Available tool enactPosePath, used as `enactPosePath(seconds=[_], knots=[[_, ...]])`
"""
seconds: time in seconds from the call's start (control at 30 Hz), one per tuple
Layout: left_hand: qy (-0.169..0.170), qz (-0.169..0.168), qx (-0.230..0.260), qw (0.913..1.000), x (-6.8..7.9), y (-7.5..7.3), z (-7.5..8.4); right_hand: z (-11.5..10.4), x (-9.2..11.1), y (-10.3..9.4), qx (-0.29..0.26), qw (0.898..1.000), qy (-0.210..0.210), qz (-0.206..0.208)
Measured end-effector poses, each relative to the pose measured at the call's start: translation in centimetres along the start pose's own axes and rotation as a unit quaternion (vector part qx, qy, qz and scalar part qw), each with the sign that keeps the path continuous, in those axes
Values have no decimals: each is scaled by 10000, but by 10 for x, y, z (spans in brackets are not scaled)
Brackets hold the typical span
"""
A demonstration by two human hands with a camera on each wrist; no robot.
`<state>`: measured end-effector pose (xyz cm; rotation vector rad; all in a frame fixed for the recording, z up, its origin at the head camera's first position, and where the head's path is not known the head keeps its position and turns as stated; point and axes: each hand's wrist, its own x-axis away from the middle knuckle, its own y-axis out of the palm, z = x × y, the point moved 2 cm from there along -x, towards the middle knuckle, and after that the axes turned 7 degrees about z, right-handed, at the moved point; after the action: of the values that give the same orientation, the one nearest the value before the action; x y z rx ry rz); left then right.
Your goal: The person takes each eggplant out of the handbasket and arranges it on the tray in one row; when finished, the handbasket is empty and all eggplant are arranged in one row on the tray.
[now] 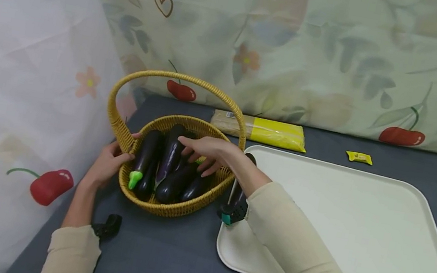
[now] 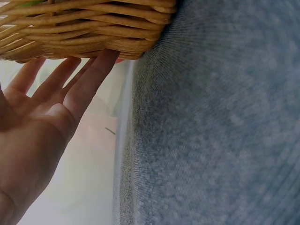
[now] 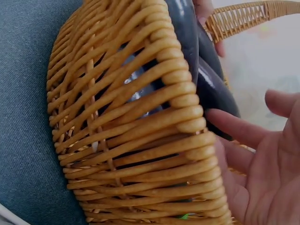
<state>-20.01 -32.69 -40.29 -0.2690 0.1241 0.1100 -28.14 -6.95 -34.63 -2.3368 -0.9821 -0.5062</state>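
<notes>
Dark desk (image 1: pixel 162 253); basket (image 1: pixel 168 210) pinched by left grip (image 1: pixel 108 163); eggplants (image 1: pixel 174 148) apparently being reached for by spread right grip (image 1: pixel 210 151); closure probably needed next.

Basket (image 1: pixel 169 211) woven of smooth, faintly glossy wicker; eggplants (image 1: pixel 149 149) seen as smooth, glossy; table (image 1: pixel 171 257) covered in matt, textured cloth; tray (image 1: pixel 361 225) surfaced in smooth, plastic-looking material; packet (image 1: pixel 278 134) wrapped in shiny film.

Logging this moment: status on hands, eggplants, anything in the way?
Left hand touching basket side; right hand over basket, holding nothing. Eggplants lying inside. Handle arches close to right hand, possible snag.
</notes>
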Motion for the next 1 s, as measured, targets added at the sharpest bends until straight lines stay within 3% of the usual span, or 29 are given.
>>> enactPosePath(seconds=[0.47, 0.73, 1.0], knots=[[-125, -50, 22, 9999, 0, -1, 0, 2, -2, 8, 589, 9935, -577, -782], [-96, -50, 2, 9999, -1, -1, 0, -1, 4, 18, 354, 9872, -873, -1283], [-86, 40, -43, 9999, -1, -1, -1, 1, 10, 27, -89, 9811, -847, -1738]])
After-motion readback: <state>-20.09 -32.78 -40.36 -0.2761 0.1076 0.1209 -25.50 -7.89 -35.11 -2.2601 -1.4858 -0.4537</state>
